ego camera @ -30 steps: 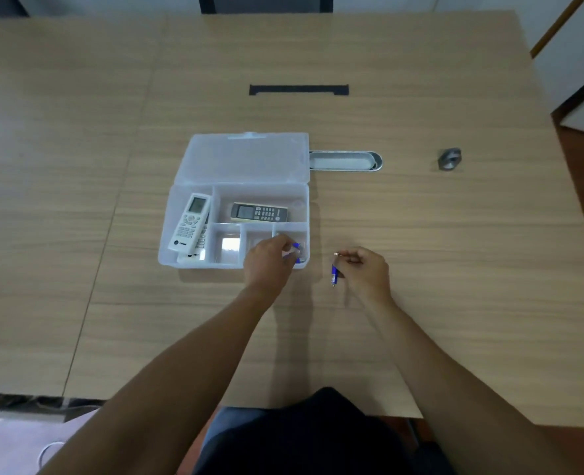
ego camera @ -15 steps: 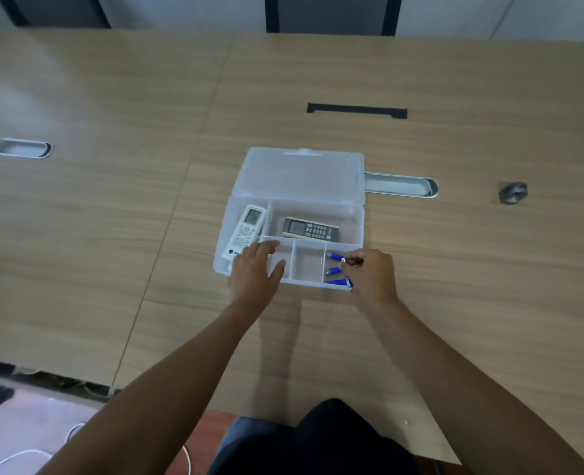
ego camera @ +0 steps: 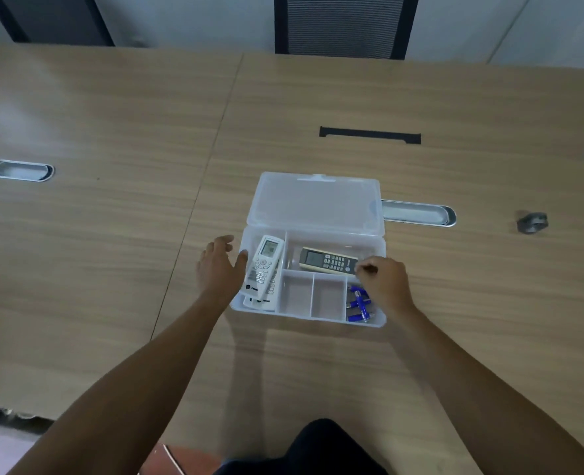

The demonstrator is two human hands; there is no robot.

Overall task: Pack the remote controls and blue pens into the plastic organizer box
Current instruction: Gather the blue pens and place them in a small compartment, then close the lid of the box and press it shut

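Observation:
The clear plastic organizer box [ego camera: 313,317] lies on the wooden table with its lid [ego camera: 314,204] folded back flat. White remote controls [ego camera: 265,267] are stacked in its left compartment. A dark remote with a gold edge [ego camera: 328,264] lies in the upper right one. Several blue pens [ego camera: 359,303] sit in the lower right compartment. My left hand [ego camera: 220,269] is at the box's left wall, fingers spread, holding nothing. My right hand [ego camera: 383,281] hovers over the box's right side, fingers curled in, nothing visible in them.
Two middle bottom compartments of the box hold nothing. A metal cable grommet [ego camera: 419,214] sits just right of the lid, another grommet [ego camera: 19,170] far left. A small grey object [ego camera: 531,221] lies at the right. A black slot [ego camera: 369,135] and a chair [ego camera: 342,25] are beyond.
My right hand put its blue pen into the lower right compartment and rose toward the dark remote. My left hand left that compartment and went to the box's left wall.

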